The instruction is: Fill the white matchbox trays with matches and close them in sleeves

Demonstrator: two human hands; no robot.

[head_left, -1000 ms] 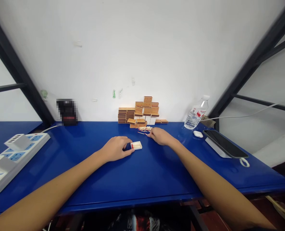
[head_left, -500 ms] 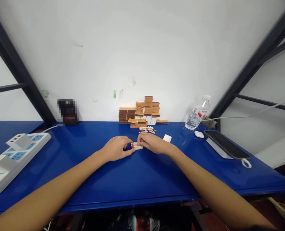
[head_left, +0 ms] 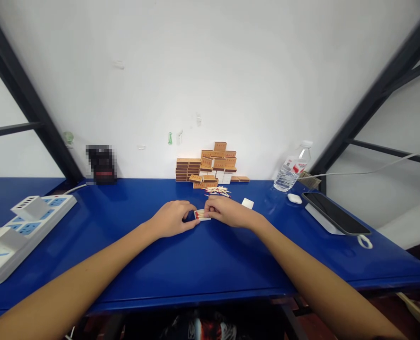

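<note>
A white matchbox tray (head_left: 203,218) with red-tipped matches (head_left: 200,214) in it rests on the blue table. My left hand (head_left: 174,218) grips the tray's left end between thumb and fingers. Over the right part of the tray, my right hand (head_left: 227,210) is closed, its fingertips pinched down at the matches; whether a match is between them is too small to see. Just behind lies a loose pile of matches (head_left: 219,191). Beyond it, orange matchboxes (head_left: 218,163) are stacked against the wall.
A white square piece (head_left: 247,203) lies right of my right hand. Farther right are a water bottle (head_left: 293,167), a white earbud case (head_left: 295,199) and a phone (head_left: 333,212). On the left are a power strip (head_left: 50,215) and a dark blurred object (head_left: 103,165).
My right hand's fingertips have shifted slightly right over the tray, so more of the matches show. The left hand keeps its hold, and the camera view has moved a little.
</note>
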